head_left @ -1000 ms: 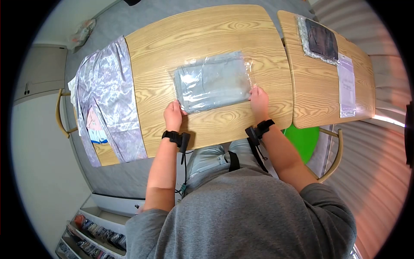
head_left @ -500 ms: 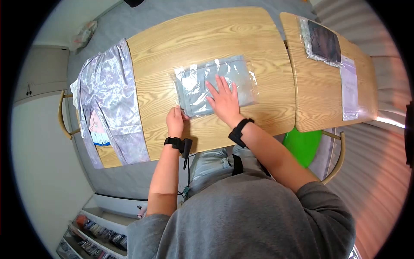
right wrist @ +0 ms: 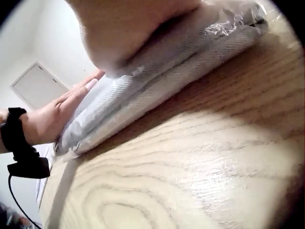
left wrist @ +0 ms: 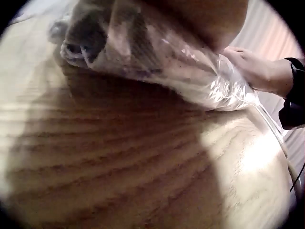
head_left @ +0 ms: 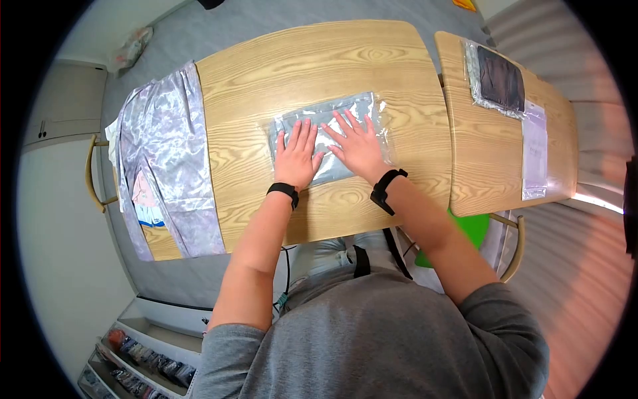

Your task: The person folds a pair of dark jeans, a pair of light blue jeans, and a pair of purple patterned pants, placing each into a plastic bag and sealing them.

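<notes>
A folded grey-blue garment in a clear plastic bag (head_left: 332, 174) lies flat on the wooden table (head_left: 319, 60). My left hand (head_left: 297, 159) rests on its left half, fingers straight and pointing away from me. On the right half lies my right hand (head_left: 359, 151), palm down with its fingers spread. In the right wrist view the folded garment (right wrist: 128, 98) shows as thick denim-like layers under the plastic, with the heel of my right hand on top. The left wrist view shows the bag's shiny side (left wrist: 190, 86) beneath my left hand.
Shiny lavender patterned trousers (head_left: 166, 146) drape over the table's left end. On a second table (head_left: 485, 153) to the right lie a bagged dark garment (head_left: 500, 80) and a flat lilac packet (head_left: 534, 153). A green seat (head_left: 468, 233) stands below the gap between the tables.
Both hands gripped the bag's near corners at first. The right hand moved onto the top of the bag, then the left hand let go of its corner and came to lie flat on it too.
</notes>
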The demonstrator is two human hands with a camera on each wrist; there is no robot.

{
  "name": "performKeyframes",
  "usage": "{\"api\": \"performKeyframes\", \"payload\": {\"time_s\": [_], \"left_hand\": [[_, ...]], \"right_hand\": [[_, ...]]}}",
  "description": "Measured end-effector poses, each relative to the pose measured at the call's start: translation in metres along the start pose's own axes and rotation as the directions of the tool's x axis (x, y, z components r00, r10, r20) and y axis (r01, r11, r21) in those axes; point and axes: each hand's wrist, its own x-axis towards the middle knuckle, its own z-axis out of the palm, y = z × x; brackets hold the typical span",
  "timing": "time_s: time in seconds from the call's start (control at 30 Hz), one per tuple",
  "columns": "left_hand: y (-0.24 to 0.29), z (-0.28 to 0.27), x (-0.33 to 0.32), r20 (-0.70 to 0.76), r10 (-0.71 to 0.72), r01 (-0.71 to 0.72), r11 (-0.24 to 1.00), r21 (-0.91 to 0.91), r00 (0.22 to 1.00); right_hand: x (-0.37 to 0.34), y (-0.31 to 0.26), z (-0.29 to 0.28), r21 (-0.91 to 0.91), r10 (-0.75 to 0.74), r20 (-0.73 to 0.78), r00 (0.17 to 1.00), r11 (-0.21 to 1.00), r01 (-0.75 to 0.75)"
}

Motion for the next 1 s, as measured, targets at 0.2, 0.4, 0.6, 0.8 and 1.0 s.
{"api": "performKeyframes", "payload": {"time_s": [0.2, 0.4, 0.6, 0.8, 1.0], "left_hand": [[0.000, 0.001, 0.000, 0.054, -0.011, 0.012, 1.000, -0.007, 0.998], [0.001, 0.003, 0.000, 0.077, -0.019, 0.019, 1.000, 0.000, 0.997], [0.001, 0.007, 0.000, 0.097, -0.025, 0.023, 1.000, 0.018, 0.995], [0.002, 0.011, 0.001, 0.119, -0.037, 0.034, 0.999, 0.025, 0.992], [0.002, 0.012, 0.003, 0.111, -0.031, 0.026, 0.999, 0.041, 0.993]], "right_hand": [[0.002, 0.005, 0.000, 0.031, -0.009, 0.030, 1.000, 0.999, 0.008], [0.003, 0.005, 0.002, 0.054, -0.004, 0.023, 1.000, 0.999, 0.003], [0.003, 0.003, 0.007, 0.070, 0.006, 0.039, 0.999, 0.998, -0.008], [0.004, 0.003, 0.011, 0.059, 0.017, 0.095, 0.995, 0.998, -0.023], [0.006, 0.003, 0.011, 0.047, 0.027, 0.120, 0.992, 0.998, -0.033]]}}
